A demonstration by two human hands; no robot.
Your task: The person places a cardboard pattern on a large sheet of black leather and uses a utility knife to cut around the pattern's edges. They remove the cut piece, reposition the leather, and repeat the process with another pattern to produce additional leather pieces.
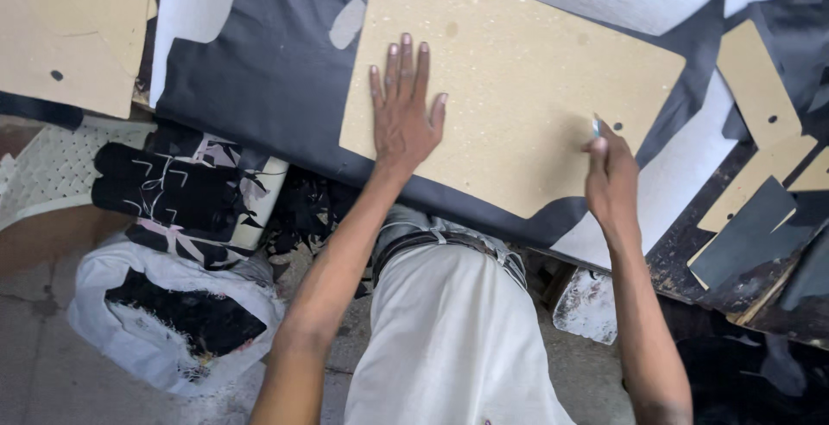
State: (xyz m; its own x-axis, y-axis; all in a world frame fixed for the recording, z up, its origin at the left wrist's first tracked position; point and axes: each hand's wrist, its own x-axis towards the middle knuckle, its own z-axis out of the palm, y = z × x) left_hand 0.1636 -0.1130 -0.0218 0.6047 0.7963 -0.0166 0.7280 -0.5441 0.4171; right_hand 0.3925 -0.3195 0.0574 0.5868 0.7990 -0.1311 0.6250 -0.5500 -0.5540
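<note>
A large tan board template [518, 88], rectangular with rounded corners and a small hole near its right edge, lies flat on dark grey cloth [268, 71] spread over a worktable, its near edge close to the table's front. The left hand [401, 118] presses down on the board's left part, palm flat and fingers spread, gripping nothing. The right hand [609, 166] sits at the board's lower right edge with fingers pinched around a small pale marker [596, 124], likely chalk, its tip touching the board's rim near the hole. The board looks thin, stiff and light, the kind of sheet that would slide on fabric unless held; a flat palm on its face, or a grasp at a long edge, seems the safest hold, while the cloth beneath looks soft and apt to wrinkle. Smaller tan pattern pieces [760, 88] and dark cut shapes [751, 235] lie on the table to the right, well apart from the hands. Another tan board [78, 36] rests at upper left. Below the table edge sit bundles of black fabric [186, 196] and a white sack [155, 313] of dark scraps on the floor.
</note>
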